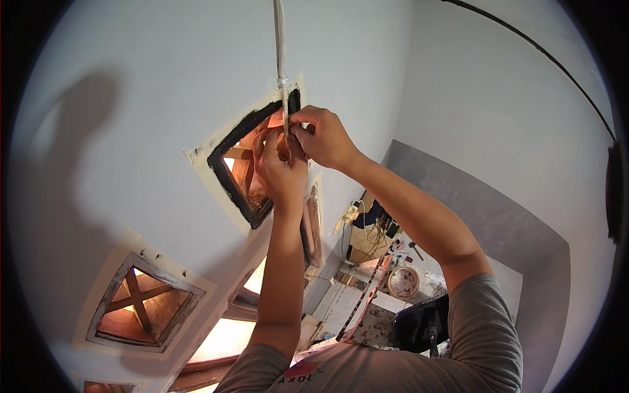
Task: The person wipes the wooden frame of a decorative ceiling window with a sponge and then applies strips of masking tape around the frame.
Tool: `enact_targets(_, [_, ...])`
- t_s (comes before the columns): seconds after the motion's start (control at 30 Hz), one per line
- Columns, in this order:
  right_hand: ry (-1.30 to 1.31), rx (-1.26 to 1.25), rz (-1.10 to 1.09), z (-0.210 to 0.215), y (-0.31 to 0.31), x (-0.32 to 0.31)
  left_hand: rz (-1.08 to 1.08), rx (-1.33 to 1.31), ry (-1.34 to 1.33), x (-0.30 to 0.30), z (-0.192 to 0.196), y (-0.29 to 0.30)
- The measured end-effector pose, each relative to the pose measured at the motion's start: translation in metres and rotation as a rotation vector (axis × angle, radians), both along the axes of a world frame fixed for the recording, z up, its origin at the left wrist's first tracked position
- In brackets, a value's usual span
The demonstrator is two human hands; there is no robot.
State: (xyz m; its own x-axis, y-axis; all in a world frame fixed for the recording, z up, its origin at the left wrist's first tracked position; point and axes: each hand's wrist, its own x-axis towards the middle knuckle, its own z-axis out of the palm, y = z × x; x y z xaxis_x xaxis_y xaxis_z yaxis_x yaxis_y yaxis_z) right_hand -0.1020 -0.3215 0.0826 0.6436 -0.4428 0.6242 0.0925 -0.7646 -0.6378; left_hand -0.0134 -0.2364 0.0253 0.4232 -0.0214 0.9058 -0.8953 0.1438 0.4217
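Note:
A white cable runs down the wall into a square vent opening set cornerwise, whose frame is painted black. My left hand is raised in front of the opening, its fingers closed around the cable's lower part. From the right, my right hand pinches at the same stretch of cable with thumb and forefinger, just above the left fingers. The cable's lower end is hidden by my hands. Cream masking tape borders the black frame.
A second vent opening with a grey, worn frame lies lower left, also edged with tape. Bright window panes are below. Far beneath, a round bucket, a dark tray and a yellowish socket with cables show.

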Motion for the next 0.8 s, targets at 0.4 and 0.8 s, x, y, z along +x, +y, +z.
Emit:
enact_targets(0.4, [-0.018, -0.094, -0.08, -0.008, -0.005, -0.001, -0.18, 0.3, 0.07, 0.018, 0.008, 0.013])
enact_targets(0.8, [-0.02, -0.26, -0.203, -0.022, 0.034, 0.002, -0.368, 0.252, 0.249, 0.011, 0.011, 0.033])
